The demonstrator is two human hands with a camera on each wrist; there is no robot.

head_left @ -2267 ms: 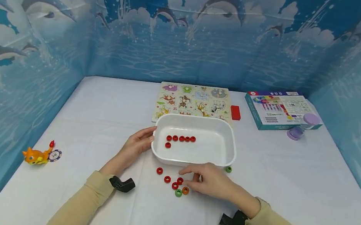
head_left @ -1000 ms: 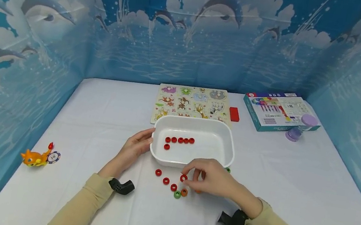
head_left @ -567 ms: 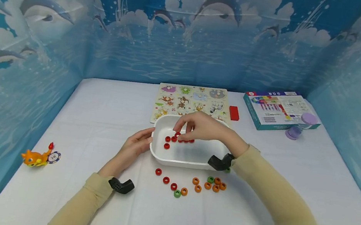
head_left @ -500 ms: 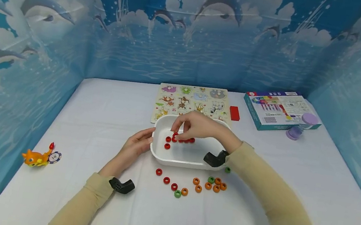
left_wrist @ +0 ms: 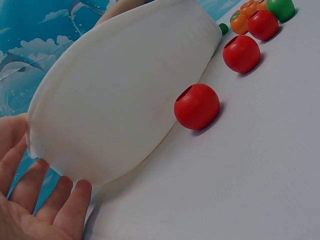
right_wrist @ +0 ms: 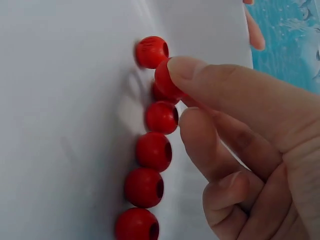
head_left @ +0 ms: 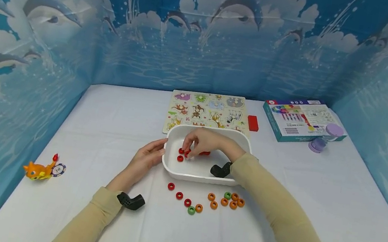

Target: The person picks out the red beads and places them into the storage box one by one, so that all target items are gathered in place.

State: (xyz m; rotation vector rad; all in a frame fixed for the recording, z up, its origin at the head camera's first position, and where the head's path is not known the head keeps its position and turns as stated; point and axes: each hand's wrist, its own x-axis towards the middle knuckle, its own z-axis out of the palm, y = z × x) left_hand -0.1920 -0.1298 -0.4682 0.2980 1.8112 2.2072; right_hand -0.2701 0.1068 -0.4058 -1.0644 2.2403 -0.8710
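Inside the white tub [head_left: 193, 177], your right hand [head_left: 204, 141] pinches a red bead [right_wrist: 163, 79] between thumb and finger, close by a row of red beads [right_wrist: 152, 151], while your left hand [head_left: 145, 157] touches the tub's left end, fingers spread.

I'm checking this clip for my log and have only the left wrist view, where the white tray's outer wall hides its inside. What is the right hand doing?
Observer: The right hand pinches a red bead over the inside of the white tray.
Reviewer: Are other beads already in there?
Observer: Yes, more red beads, several of them in a line.
Reviewer: And what lies just beyond the tray?
Observer: A board with animal pictures, partly hidden behind it in the head view.
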